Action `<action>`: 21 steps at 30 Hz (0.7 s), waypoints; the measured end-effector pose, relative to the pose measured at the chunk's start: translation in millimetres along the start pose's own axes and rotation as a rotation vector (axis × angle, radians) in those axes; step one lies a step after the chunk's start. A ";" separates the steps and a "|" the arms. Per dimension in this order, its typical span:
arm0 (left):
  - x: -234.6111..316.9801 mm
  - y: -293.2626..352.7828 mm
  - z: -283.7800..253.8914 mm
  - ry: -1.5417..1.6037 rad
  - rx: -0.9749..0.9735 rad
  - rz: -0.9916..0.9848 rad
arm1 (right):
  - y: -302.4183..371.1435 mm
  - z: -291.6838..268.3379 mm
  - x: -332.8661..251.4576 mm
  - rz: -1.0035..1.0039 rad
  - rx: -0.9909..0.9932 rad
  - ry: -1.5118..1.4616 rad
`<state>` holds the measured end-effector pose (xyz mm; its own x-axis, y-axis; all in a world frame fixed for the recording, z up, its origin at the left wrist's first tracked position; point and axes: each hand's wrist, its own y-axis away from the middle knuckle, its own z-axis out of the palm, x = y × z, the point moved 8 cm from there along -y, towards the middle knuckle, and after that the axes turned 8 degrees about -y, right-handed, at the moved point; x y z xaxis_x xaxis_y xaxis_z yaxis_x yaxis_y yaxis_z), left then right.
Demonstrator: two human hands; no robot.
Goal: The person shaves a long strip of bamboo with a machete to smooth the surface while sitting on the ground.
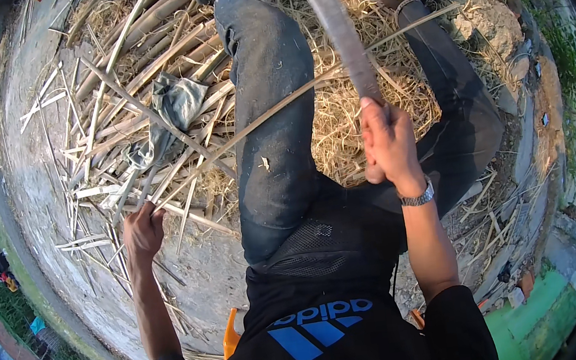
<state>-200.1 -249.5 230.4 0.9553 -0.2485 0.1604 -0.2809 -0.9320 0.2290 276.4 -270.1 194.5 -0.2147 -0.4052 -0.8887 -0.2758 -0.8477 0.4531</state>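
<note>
My left hand (143,230) is closed around one end of a long, thin bamboo strip (286,103). The strip slants up to the right across my left thigh, its far end near my right shin. A machete (337,23) with a wide grey blade is in my right hand (389,140), whose fingers wrap its handle. The blade points away from me and is slightly blurred; it crosses the strip in view, but I cannot tell whether they touch. Pale curly shavings (347,119) heap between my legs.
Split bamboo lengths (149,42) lie in a loose pile at the left, with a crumpled grey-green cloth (177,100) on them. Rubble and a rock (491,20) sit beyond my right leg. Part of an orange seat (231,334) shows beside my left hip.
</note>
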 end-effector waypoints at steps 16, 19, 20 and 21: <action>56.3 -32.8 -5.6 0.048 -0.086 0.009 | -19.6 -22.2 -10.1 0.081 0.167 -0.271; 111.2 -50.1 -8.1 0.060 -0.057 -0.011 | 17.6 48.5 29.5 0.180 -0.081 -0.283; 107.9 -44.3 -8.4 0.056 -0.063 -0.010 | 23.0 52.9 32.0 0.233 -0.110 -0.326; 101.6 -37.7 -5.6 0.053 -0.076 -0.010 | 28.6 58.3 34.1 0.293 -0.137 -0.367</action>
<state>-92.9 -238.1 243.5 0.9523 -0.2231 0.2083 -0.2797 -0.9111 0.3029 206.6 -288.2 181.3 -0.5877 -0.5068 -0.6307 -0.0342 -0.7633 0.6452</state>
